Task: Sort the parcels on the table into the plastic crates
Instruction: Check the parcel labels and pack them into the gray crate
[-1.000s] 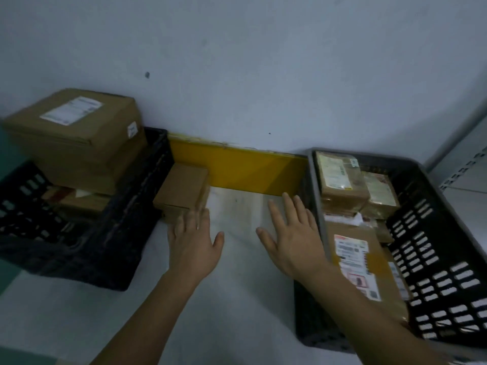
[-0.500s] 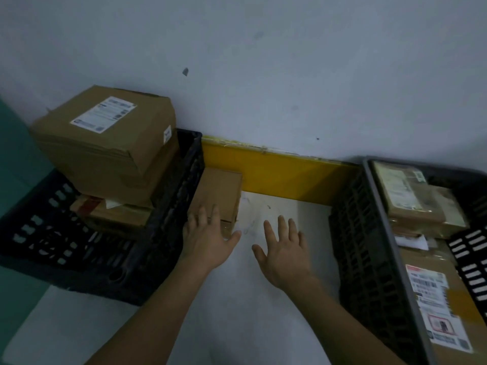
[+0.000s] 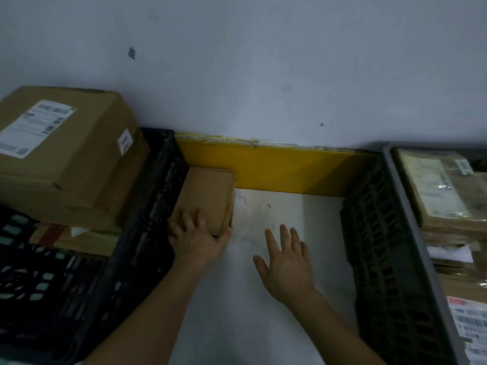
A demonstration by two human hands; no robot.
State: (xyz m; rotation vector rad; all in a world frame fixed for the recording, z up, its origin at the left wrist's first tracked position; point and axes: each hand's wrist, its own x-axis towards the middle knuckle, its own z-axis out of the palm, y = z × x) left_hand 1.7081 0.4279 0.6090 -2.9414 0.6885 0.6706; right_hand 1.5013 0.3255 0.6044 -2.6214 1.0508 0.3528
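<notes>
- The small brown parcel (image 3: 207, 197) lies on the white worktop (image 3: 276, 299) at its far edge, its back end against the yellow strip (image 3: 284, 169) along the wall and its left side just beside the black crate (image 3: 147, 233).
- Its long axis runs away from the person, from near edge toward the wall.
- The left hand (image 3: 196, 237) is on the parcel's near end: fingers spread over the near part of the top face, thumb reaching round the near right corner. It looks like a grip being taken, not a lift; the parcel sits flat on the worktop.
- The right hand (image 3: 286, 262) hovers over bare worktop to the right of the parcel, well apart from it, fingers straight and spread, holding nothing.
- So the parcel lies straight ahead of the left hand and ahead-left of the right; the left is plainly the nearer.
- The black crate to the left holds a large labelled box (image 3: 63, 156) stacked on other parcels, rising above its rim.
- The grey crate (image 3: 411, 246) at the worktop's right edge holds flat labelled parcels (image 3: 437, 188) in layers.
- My judgement: the parcel must come back toward the person to clear the crate wall before going into either crate.
</notes>
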